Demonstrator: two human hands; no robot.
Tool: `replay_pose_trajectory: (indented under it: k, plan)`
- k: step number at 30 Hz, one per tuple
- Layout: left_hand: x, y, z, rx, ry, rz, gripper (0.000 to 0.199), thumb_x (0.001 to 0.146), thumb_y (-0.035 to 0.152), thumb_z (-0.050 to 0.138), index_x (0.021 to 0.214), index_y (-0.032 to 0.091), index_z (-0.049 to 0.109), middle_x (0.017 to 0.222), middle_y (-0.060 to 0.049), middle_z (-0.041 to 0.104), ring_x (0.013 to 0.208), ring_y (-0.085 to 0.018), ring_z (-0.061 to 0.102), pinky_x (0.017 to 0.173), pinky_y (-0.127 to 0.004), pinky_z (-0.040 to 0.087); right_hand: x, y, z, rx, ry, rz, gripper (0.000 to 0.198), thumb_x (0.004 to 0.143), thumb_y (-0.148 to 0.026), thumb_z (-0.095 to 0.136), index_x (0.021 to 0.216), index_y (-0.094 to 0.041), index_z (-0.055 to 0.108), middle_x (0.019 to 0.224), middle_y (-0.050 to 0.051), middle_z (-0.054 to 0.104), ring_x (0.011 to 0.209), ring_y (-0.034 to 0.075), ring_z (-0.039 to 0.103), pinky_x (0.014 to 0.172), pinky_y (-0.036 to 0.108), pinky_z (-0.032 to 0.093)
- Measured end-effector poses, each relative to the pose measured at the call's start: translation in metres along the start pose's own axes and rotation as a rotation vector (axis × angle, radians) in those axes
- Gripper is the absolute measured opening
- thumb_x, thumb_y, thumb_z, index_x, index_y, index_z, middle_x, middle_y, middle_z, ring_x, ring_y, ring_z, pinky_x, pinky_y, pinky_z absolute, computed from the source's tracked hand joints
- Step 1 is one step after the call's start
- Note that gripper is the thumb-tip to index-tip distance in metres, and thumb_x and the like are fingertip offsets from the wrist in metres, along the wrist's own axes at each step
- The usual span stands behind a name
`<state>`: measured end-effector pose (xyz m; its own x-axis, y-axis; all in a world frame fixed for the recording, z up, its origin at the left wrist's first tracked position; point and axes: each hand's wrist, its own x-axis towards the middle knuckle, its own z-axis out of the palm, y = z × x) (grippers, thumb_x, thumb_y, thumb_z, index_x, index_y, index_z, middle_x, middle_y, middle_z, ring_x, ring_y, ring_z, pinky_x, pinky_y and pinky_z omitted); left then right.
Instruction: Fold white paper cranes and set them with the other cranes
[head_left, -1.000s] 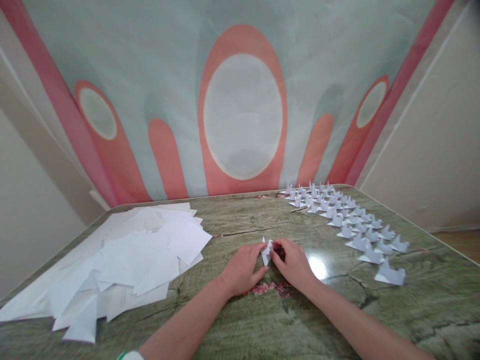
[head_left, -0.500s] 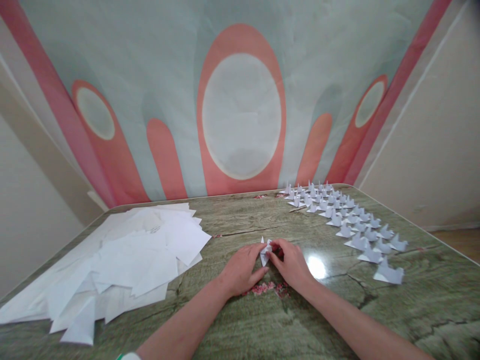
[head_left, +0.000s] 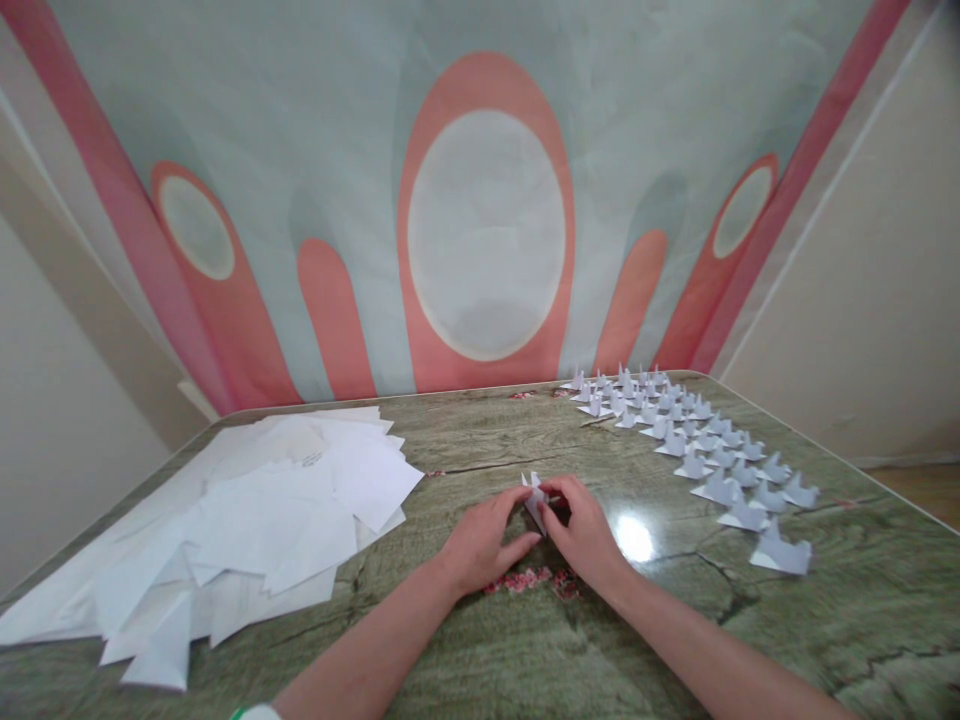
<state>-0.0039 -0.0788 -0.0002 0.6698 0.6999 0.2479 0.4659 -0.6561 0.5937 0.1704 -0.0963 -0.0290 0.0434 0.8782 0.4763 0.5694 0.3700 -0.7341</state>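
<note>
A small folded white paper bird (head_left: pixel 534 500) is between my hands near the middle of the table, its pointed tips facing up. My right hand (head_left: pixel 581 525) pinches its right side between thumb and fingers. At its left side, my left hand (head_left: pixel 487 535) has its fingertips against the paper, with the thumb reaching toward the lower edge. My fingers cover part of the folds.
To the left lies a spread pile of white paper sheets (head_left: pixel 277 510), with a folded paper piece (head_left: pixel 166 645) at its near edge. Rows of folded paper birds (head_left: pixel 694 463) stand at the right. The wood-patterned table (head_left: pixel 480 440) meets a painted wall behind.
The paper bird has turned slightly between my fingers, and its two upper points now stand closer together. Both hands stay in almost the same place.
</note>
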Motion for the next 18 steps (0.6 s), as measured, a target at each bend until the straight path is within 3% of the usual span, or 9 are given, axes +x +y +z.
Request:
replay_pose_trajectory:
  k: [11, 14, 18]
  plan:
    - [-0.001, -0.006, 0.004, -0.087, 0.049, -0.010, 0.050, 0.082, 0.023, 0.054, 0.128, 0.022, 0.035, 0.119, -0.008, 0.056, 0.108, -0.020, 0.053, 0.095, -0.036, 0.041, 0.004, 0.003, -0.003, 0.021, 0.021, -0.093, 0.027, 0.075, -0.005, 0.045, 0.095, -0.021, 0.052, 0.092, 0.006, 0.053, 0.086, 0.020, 0.054, 0.075, 0.036, 0.050]
    - [0.000, -0.006, 0.004, -0.153, 0.070, -0.038, 0.056, 0.081, 0.019, 0.055, 0.132, 0.023, 0.031, 0.108, -0.005, 0.061, 0.098, -0.018, 0.057, 0.091, -0.034, 0.044, 0.000, -0.006, -0.004, -0.039, -0.018, -0.231, 0.027, 0.079, -0.005, 0.043, 0.099, -0.021, 0.052, 0.096, 0.007, 0.053, 0.093, 0.021, 0.054, 0.082, 0.038, 0.048]
    - [0.001, -0.004, 0.004, -0.226, 0.141, -0.045, 0.036, 0.079, 0.016, 0.057, 0.114, 0.021, 0.051, 0.101, -0.003, 0.063, 0.092, -0.017, 0.058, 0.087, -0.031, 0.045, -0.006, -0.017, -0.004, -0.081, -0.083, -0.407, 0.030, 0.084, -0.007, 0.041, 0.108, -0.022, 0.050, 0.100, 0.008, 0.055, 0.094, 0.019, 0.054, 0.083, 0.035, 0.048]
